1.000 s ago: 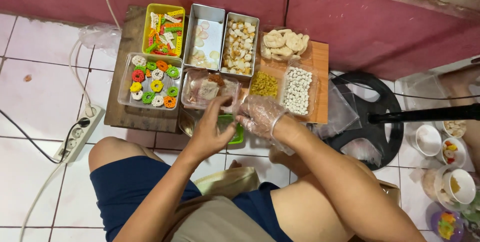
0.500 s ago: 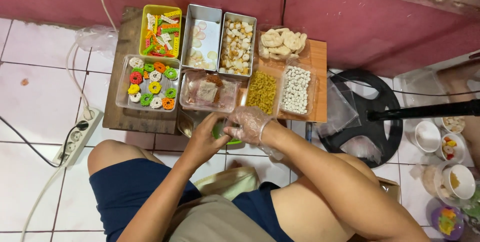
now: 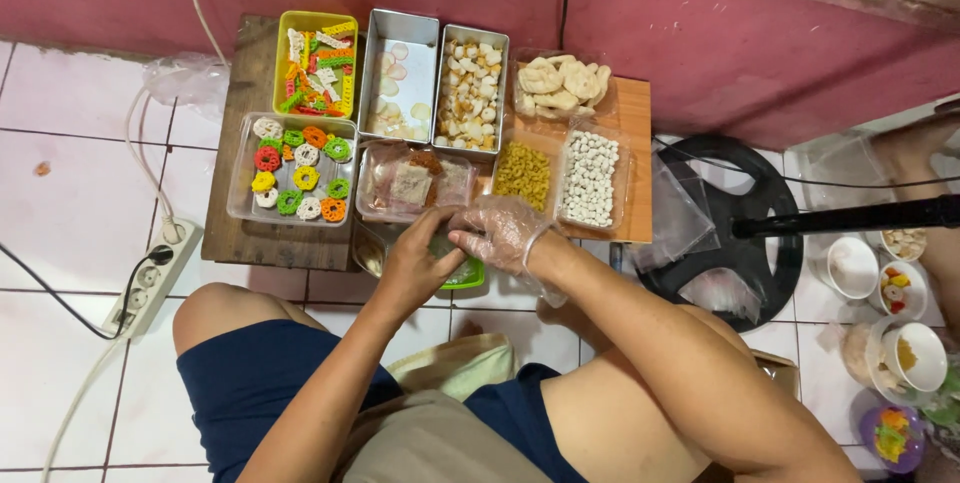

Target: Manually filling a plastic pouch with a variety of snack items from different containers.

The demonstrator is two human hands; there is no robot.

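Observation:
My left hand (image 3: 418,261) is bare and rests low in front of the wooden board, its fingers curled over a green container (image 3: 464,273) that is mostly hidden. My right hand (image 3: 498,233), in a thin clear plastic glove, meets it from the right with fingers pinched over the same spot. What the fingers grip is hidden. Just beyond the hands sits a clear tub (image 3: 412,183) with brown and pale pieces under plastic film.
A wooden board (image 3: 630,143) carries trays of snacks: coloured rings (image 3: 295,181), coloured sticks (image 3: 318,63), two metal pans (image 3: 400,83), yellow bits (image 3: 523,175), white pellets (image 3: 590,178), pale crackers (image 3: 555,83). A power strip (image 3: 150,278) lies left. A black stand base (image 3: 735,233) and small bowls (image 3: 905,358) are right.
Both hands have come down from the clear tub toward the green container at the board's front edge and closed together there.

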